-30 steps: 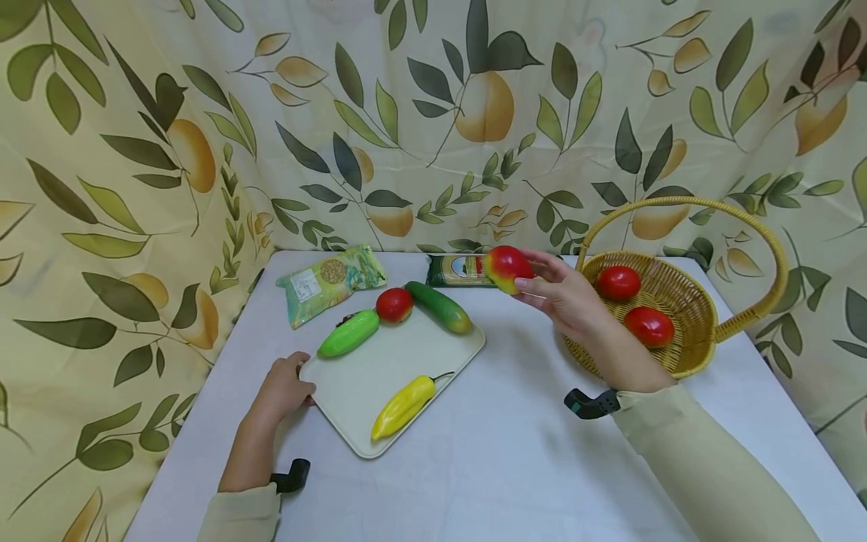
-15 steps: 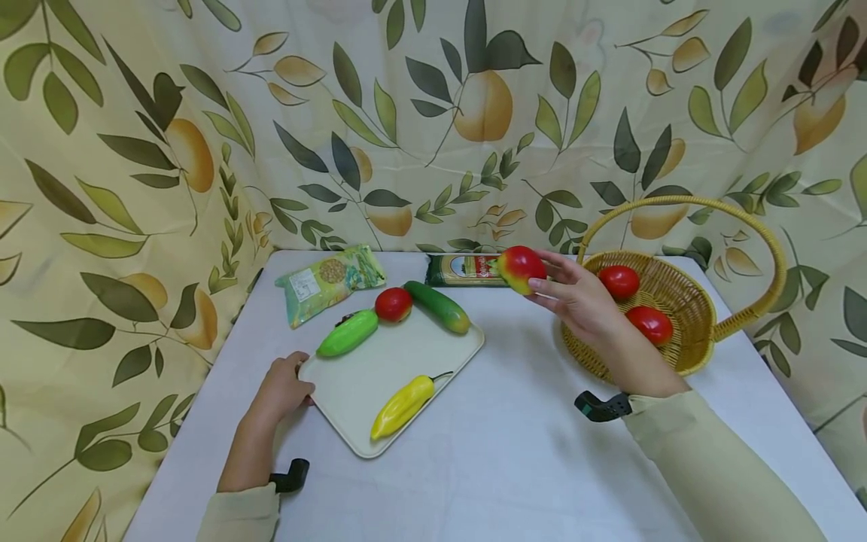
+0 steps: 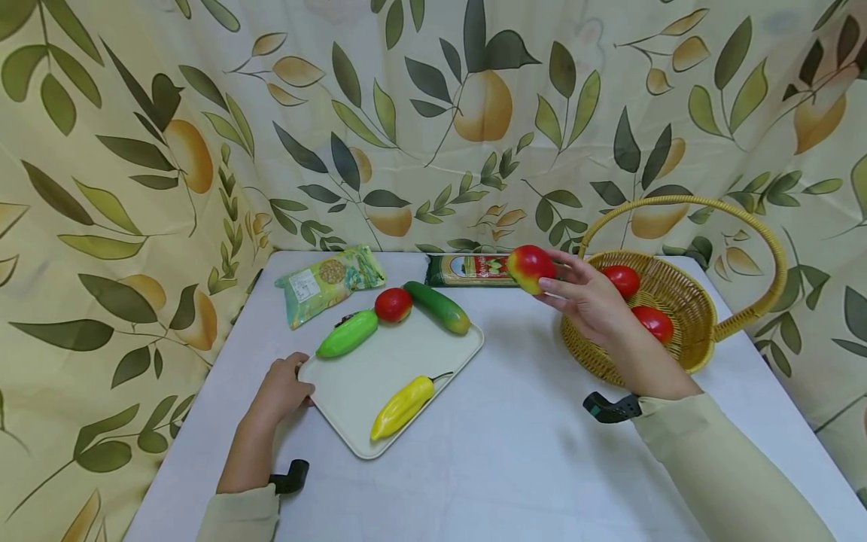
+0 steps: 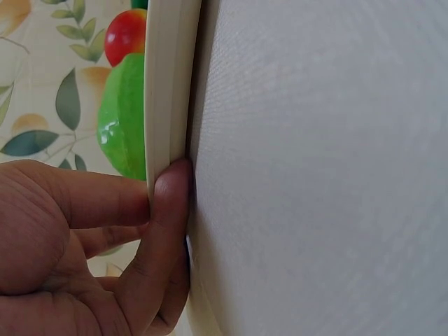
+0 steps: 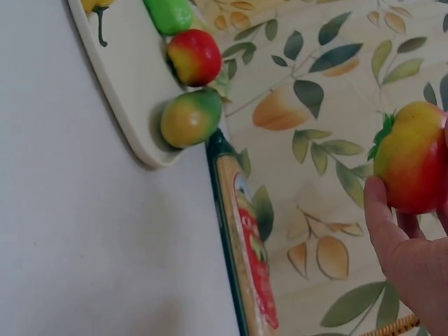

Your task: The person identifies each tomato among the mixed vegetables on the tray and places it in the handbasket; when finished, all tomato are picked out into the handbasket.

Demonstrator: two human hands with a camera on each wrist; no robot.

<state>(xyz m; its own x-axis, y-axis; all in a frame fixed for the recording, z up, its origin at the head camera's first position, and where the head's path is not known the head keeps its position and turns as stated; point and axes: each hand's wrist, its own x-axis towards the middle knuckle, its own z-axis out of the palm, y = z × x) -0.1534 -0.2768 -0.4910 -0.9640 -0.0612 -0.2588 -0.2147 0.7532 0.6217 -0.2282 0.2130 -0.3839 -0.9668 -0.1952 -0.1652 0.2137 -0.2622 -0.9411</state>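
My right hand (image 3: 589, 297) holds a red-and-yellow fruit (image 3: 531, 269) in the air by its fingertips, left of the basket; a green leafy top (image 5: 381, 136) shows in the right wrist view. My left hand (image 3: 281, 385) pinches the left rim of a cream tray (image 3: 352, 403), thumb and fingers on opposite faces of the edge in the left wrist view. On the tray lie a yellow pepper (image 3: 404, 407), a light green vegetable (image 3: 348, 334), a red-and-yellow round fruit (image 3: 393, 305) and a dark green cucumber-like vegetable (image 3: 439, 308).
At the right stands a wicker basket (image 3: 701, 346) with a tall handle and two red fruits (image 3: 654, 324), partly behind my right hand. A green-and-yellow packet (image 3: 330, 282) and a long pasta-like packet (image 3: 467, 270) lie along the back, before a leaf-patterned curtain (image 3: 433, 173).
My right hand has moved right with the red-and-yellow fruit, nearer the basket, uncovering more of the long packet. The left hand stays on the tray rim.
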